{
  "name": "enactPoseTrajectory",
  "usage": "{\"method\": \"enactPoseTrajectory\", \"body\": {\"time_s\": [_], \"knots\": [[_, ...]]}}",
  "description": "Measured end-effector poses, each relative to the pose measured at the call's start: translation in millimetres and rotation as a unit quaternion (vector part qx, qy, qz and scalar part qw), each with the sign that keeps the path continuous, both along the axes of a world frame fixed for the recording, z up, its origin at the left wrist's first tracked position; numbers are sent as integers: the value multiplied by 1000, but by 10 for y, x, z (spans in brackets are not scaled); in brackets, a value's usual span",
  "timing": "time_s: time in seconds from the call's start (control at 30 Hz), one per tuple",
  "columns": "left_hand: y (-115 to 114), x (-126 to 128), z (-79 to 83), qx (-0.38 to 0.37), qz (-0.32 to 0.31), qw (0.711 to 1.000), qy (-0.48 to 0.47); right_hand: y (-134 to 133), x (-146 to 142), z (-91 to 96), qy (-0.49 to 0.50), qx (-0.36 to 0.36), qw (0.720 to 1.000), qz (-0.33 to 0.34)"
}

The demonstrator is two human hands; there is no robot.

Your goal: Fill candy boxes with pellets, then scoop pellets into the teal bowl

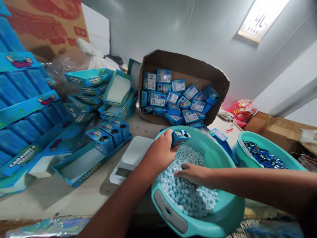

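Note:
My left hand grips a small blue candy box, its open top filled with pale candies, held over a teal basin. The basin holds a heap of small light-blue and white candies. My right hand rests palm down on the heap, fingers together and dug into the candies. Whether it holds any I cannot make out.
A white kitchen scale sits left of the basin. A tipped cardboard carton holds several small blue boxes. A blue display tray carries three filled boxes. Stacked trays stand at left. A second teal basin with blue caps is at right.

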State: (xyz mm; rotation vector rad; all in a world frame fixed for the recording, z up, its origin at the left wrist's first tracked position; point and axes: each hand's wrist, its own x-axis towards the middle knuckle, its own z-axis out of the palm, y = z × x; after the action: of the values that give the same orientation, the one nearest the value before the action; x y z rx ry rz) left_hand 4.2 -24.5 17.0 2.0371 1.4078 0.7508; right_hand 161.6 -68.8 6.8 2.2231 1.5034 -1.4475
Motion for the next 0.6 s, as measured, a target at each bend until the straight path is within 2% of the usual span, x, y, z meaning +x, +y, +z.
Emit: {"method": "enactPoseTrajectory", "body": {"time_s": [0.1, 0.17, 0.23, 0.3, 0.33, 0.4, 0.47, 0.53, 0.6], "knots": [[13, -8, -9, -3, 4, 1000, -1, -35, -108, -4, 127, -14, 986, -106], [20, -8, -13, -4, 8, 1000, -9, 13, -19, -9, 200, 28, 973, -112], [22, -6, -14, -5, 12, 1000, -26, 123, 168, -59, 218, 156, 961, -69], [21, -2, -11, -8, 16, 999, -39, 255, 366, -180, 177, 311, 934, -4], [20, -1, -10, -10, 18, 999, -41, 311, 440, -264, 143, 361, 921, 24], [20, 1, -9, -11, 24, 999, -39, 377, 497, -457, 84, 395, 912, 71], [21, 3, -11, -11, 32, 998, -46, 368, 425, -634, 55, 387, 913, 118], [22, 7, -12, -9, 39, 998, -55, 302, 273, -752, 62, 399, 901, 156], [21, 15, -7, -9, 40, 998, -54, 207, 107, -794, 100, 410, 889, 176]]}}
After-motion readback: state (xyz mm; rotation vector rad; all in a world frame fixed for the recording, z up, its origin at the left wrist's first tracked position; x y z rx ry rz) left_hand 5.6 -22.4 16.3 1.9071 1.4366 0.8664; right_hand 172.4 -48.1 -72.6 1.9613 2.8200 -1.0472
